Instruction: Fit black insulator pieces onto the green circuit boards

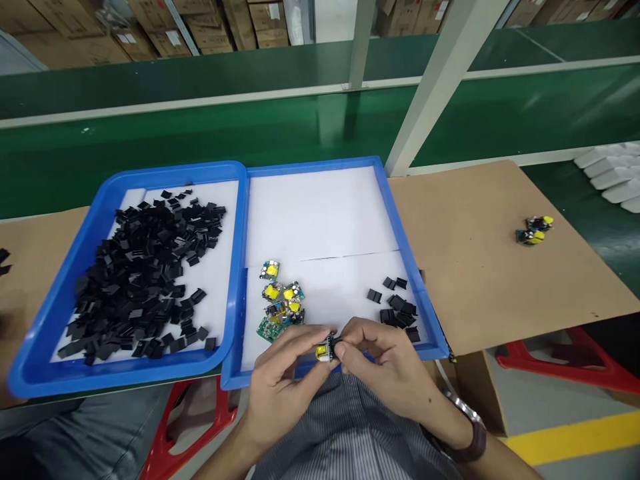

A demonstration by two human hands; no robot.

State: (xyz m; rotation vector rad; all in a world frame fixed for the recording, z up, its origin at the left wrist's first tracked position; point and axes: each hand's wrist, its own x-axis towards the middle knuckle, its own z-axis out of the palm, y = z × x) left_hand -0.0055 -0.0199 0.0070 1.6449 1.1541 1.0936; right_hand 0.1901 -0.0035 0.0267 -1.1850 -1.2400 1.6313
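Over the front edge of the right-hand blue tray (313, 167), my left hand (287, 373) pinches a small circuit board (324, 349) with a yellow component on it. My right hand (383, 360) meets it from the other side, thumb and fingertips closed on a small black piece (337, 342) against the board. The fingers partly hide how the two touch. Several circuit boards with yellow parts (271, 292) lie in the tray just beyond my left hand. Several black folded pieces (397, 303) lie near my right hand.
A second blue tray (239, 267) on the left holds a large heap of black pieces (145, 267). Two assembled boards (531, 237) rest on brown cardboard (470, 267) at right. A slanted metal post (440, 87) rises behind the trays. Red stools (565, 360) stand below.
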